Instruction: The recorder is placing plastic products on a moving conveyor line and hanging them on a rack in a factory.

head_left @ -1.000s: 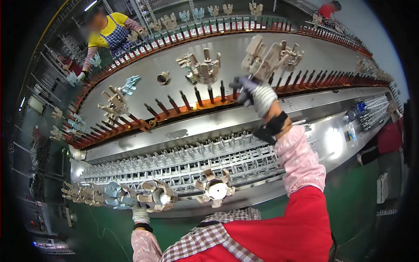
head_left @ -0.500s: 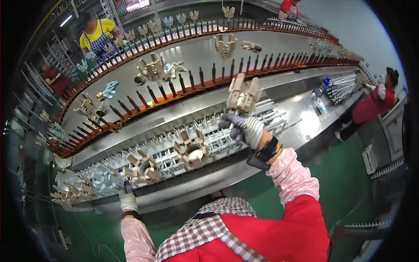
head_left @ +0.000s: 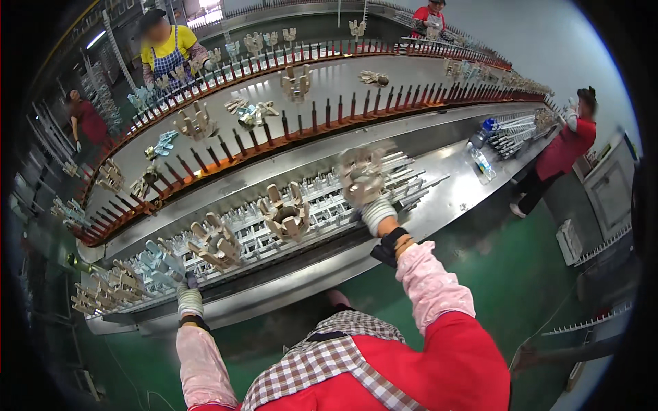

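My right hand, in a striped glove with dark fingertips, is closed on a beige pronged fixture, blurred and held above the right part of a metal rack. My left hand, gloved the same way, is at the bench's front edge beside a pale blue pronged fixture; its fingers are mostly hidden. Between my hands, a beige ring-shaped fixture with upright prongs and another beige fixture sit on the rack. Several more beige fixtures crowd its left end.
Behind the bench runs a curved line of dark-tipped red pins. Beyond it, beige and blue parts lie on a steel surface. A clear bottle lies near metal rods at right. Co-workers stand left, right and far back.
My right hand has lowered the beige fixture toward the rack and moved slightly left, the fixture turning. The whole view has shifted a little; my left hand stays beside the pale blue fixture.
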The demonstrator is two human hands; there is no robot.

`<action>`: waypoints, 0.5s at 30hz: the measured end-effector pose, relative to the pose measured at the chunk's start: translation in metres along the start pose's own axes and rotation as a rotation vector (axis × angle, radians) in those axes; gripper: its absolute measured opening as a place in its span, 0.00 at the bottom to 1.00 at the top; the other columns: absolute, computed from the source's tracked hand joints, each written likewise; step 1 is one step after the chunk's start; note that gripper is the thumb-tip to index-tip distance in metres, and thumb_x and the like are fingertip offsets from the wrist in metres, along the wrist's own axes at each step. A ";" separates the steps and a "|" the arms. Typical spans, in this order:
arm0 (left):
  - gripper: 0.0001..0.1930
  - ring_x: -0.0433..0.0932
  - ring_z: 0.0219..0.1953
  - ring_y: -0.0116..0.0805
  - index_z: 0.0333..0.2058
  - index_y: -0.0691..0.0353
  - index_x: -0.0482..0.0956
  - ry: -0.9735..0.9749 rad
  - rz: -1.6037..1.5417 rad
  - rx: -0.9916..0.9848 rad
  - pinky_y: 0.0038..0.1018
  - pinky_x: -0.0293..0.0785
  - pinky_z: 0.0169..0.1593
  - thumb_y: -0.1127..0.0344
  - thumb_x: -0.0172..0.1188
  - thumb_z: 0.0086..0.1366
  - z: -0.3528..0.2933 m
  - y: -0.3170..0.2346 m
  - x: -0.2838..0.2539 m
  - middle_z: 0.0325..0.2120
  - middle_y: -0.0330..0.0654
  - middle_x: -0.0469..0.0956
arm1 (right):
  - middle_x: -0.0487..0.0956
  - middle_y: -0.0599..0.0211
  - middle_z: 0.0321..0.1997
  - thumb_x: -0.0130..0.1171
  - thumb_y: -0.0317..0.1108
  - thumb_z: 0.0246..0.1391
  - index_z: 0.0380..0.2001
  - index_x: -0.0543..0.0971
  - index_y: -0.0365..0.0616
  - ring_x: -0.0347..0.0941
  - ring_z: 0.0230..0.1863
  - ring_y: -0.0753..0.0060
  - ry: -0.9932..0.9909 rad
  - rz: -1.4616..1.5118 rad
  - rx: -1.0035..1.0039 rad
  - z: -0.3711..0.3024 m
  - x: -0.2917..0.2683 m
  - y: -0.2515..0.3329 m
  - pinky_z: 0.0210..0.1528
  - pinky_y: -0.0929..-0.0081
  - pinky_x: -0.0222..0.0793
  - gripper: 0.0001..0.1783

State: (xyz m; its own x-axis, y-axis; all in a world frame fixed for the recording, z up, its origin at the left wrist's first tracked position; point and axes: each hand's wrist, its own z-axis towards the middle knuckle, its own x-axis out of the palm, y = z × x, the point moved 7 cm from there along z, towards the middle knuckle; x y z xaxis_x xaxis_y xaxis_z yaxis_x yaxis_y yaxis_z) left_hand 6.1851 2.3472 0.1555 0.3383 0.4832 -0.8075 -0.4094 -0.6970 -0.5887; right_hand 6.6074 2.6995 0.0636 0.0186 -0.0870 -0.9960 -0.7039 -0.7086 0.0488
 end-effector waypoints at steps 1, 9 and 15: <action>0.18 0.67 0.31 0.36 0.35 0.67 0.73 -0.012 0.002 0.003 0.26 0.62 0.39 0.56 0.44 0.62 0.005 0.016 -0.002 0.32 0.47 0.75 | 0.76 0.59 0.36 0.38 0.34 0.50 0.39 0.73 0.46 0.72 0.36 0.65 -0.054 0.503 0.162 0.003 0.029 -0.005 0.39 0.67 0.65 0.16; 0.18 0.66 0.41 0.39 0.44 0.69 0.64 -0.189 -0.006 0.028 0.27 0.59 0.46 0.60 0.46 0.61 -0.024 -0.043 0.019 0.40 0.48 0.69 | 0.74 0.55 0.38 0.42 0.36 0.48 0.36 0.74 0.44 0.70 0.38 0.56 -0.001 0.504 0.116 0.016 0.071 -0.031 0.39 0.67 0.65 0.15; 0.30 0.54 0.55 0.48 0.53 0.63 0.55 -0.468 0.637 -0.610 0.36 0.53 0.55 0.68 0.55 0.52 -0.103 -0.013 0.105 0.51 0.55 0.55 | 0.75 0.58 0.37 0.42 0.31 0.44 0.39 0.72 0.42 0.71 0.36 0.59 -0.014 0.716 -0.115 0.021 0.016 -0.015 0.42 0.68 0.65 0.17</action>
State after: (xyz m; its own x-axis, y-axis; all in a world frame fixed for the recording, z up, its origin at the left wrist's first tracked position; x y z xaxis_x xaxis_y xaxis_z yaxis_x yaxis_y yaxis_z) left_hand 6.3132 2.3522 0.0827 -0.2149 -0.0065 -0.9766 0.1515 -0.9881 -0.0268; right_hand 6.6036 2.7230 0.0453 -0.4288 -0.5486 -0.7177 -0.4611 -0.5502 0.6961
